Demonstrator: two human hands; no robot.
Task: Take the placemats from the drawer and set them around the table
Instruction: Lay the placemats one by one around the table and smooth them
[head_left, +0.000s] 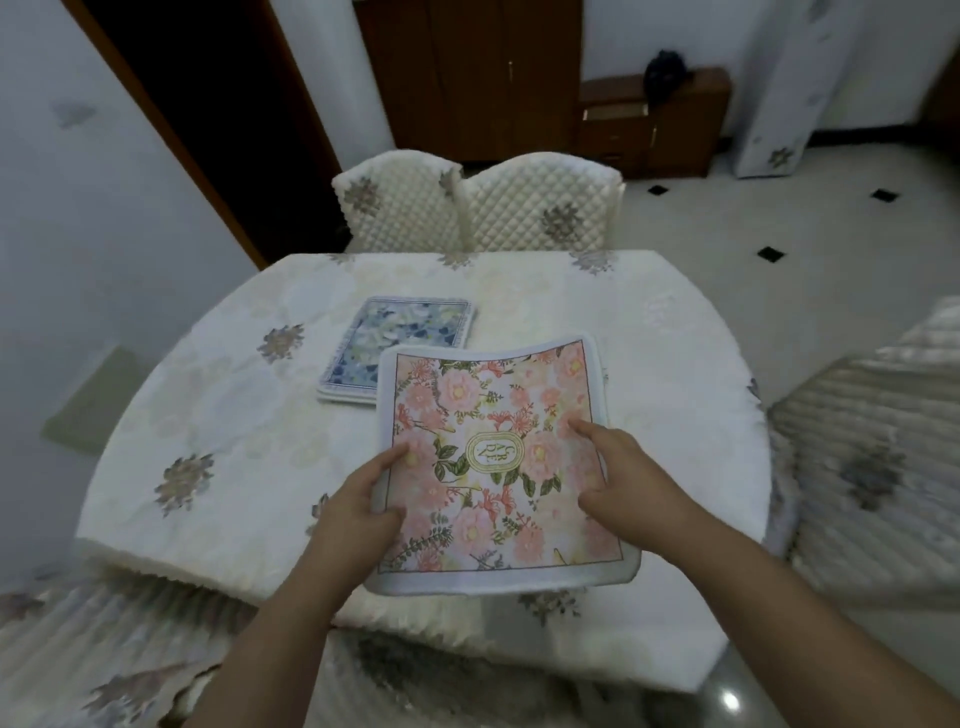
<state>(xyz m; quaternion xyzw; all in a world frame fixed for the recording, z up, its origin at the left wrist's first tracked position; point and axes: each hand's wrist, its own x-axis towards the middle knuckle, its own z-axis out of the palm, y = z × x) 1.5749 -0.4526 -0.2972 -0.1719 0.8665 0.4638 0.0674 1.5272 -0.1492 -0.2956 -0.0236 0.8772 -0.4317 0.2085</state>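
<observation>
Showing pink flowers, white-bordered placemat (498, 467) curls.

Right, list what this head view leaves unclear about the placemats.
- Blue placemat stack: count uncertain; near corner covered by the pink placemat.
- Pink placemat: whether it is one mat or several, hidden beneath it.
- Left hand and right hand: fingers below the mat hidden.
- Drawer: not identifiable.
</observation>
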